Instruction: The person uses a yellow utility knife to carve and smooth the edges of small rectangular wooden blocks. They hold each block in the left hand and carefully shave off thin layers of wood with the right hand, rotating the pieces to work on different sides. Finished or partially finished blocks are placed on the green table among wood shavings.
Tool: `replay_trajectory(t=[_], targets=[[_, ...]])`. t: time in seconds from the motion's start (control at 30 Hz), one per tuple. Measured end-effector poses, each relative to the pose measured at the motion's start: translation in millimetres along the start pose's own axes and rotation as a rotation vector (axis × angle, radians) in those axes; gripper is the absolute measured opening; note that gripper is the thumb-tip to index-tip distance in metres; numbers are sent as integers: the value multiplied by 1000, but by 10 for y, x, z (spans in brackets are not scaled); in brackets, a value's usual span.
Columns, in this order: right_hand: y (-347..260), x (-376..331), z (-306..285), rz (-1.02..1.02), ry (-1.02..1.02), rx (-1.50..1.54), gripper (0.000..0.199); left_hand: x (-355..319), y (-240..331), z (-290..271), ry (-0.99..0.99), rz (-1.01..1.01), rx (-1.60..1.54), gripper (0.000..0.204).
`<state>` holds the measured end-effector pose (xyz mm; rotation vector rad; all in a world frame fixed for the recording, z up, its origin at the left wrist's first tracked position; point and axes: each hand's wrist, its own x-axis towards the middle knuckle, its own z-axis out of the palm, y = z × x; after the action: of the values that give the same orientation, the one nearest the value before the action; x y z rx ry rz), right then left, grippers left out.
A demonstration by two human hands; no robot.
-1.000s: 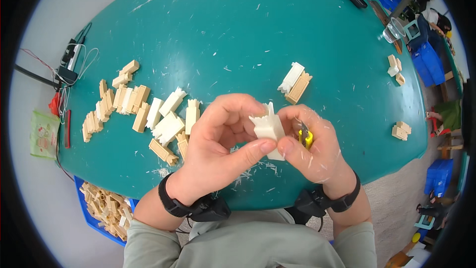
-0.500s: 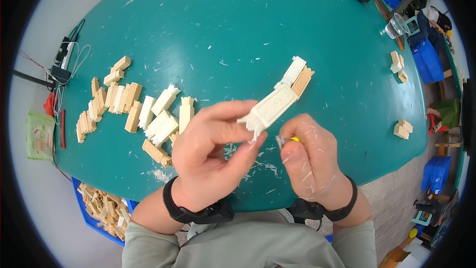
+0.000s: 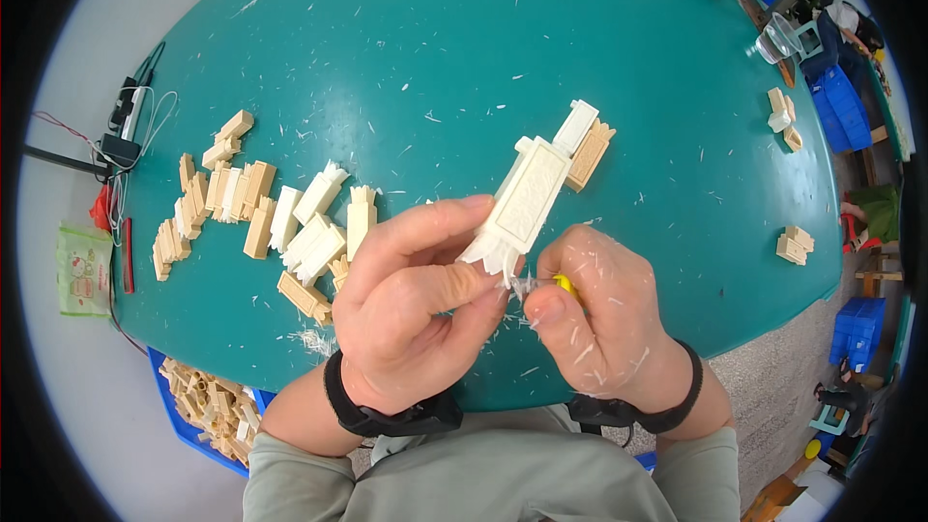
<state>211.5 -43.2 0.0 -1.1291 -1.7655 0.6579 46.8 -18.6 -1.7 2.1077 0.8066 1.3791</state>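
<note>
In my left hand (image 3: 411, 304) is a cream carved plastic block (image 3: 530, 188), pinched at its jagged, leaf-like lower end and tilted up to the right. My right hand (image 3: 604, 324) grips a small yellow-handled tool (image 3: 565, 284), its fist closed and dotted with thin shavings. The tool's working end lies close to the jagged tips, near my left fingertips; its exact shape is blurred. Beyond the held block, a cream block (image 3: 578, 122) and a tan block (image 3: 591, 155) lie side by side on the green table (image 3: 387, 39).
Several cream and tan blocks (image 3: 314, 246) cluster on the left. A blue bin (image 3: 184, 420) of similar pieces stands at lower left. Pale shavings (image 3: 315, 340) litter the tabletop. A few blocks (image 3: 796, 245) sit near the right edge, and a clear cup (image 3: 776, 39) farther back.
The held block has turned more upright, its jagged end still in my left fingers. My right hand has moved slightly left, bringing the tool closer to that end.
</note>
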Motion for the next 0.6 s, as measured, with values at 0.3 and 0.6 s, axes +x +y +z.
replay_trajectory(t=[0.3, 0.6], targets=[[17, 0, -10, -17, 35, -129, 29, -21, 57, -18, 9, 27, 102, 23], [50, 0, -99, 65, 30, 136, 25, -3, 40, -41, 14, -42, -39, 23]])
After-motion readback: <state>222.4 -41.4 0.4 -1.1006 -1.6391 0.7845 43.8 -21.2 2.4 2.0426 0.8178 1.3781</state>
